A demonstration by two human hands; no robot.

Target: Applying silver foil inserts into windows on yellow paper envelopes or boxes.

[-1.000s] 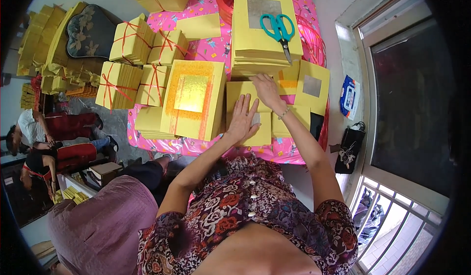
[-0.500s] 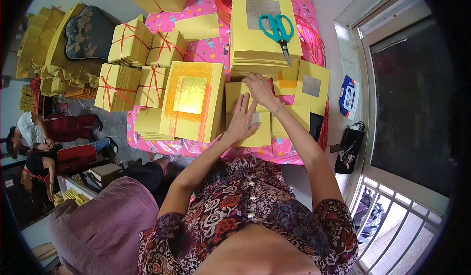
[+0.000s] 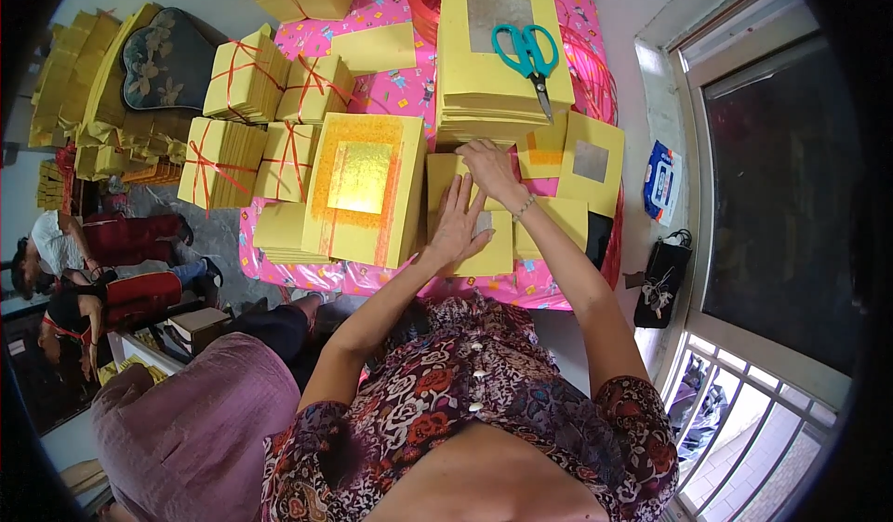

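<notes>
Centre of frame, on a table under a pink patterned cloth (image 3: 400,103): both hands work on a low pile of yellow paper sheets (image 3: 484,252)

- Left hand (image 3: 458,224): lies flat on the sheets, fingers spread and open, pressing the pile down; grips nothing
- Right hand (image 3: 491,164): just above the left in the frame, at the far edge of the same pile, below a tall stack of yellow sheets (image 3: 498,57). Fingers curled over the paper edge; whether they pinch a sheet cannot be told
- Teal scissors (image 3: 527,55) rest on top of the tall stack, upper centre, untouched
- Left of the hands: a large yellow sheet with a gold foil square (image 3: 363,187), just beside the pile
- Further left and upper left: bundles tied with red string (image 3: 246,80)
- Right of the hands: a loose sheet with a silver square (image 3: 591,161)

Step in hand, as I judge it: squaring or counting loose sheets, one palm steadying while the other works the edge. Next move likely calls for a steady left palm so the pile does not fan out, and a clean pinch by the right fingers on a single sheet
</notes>
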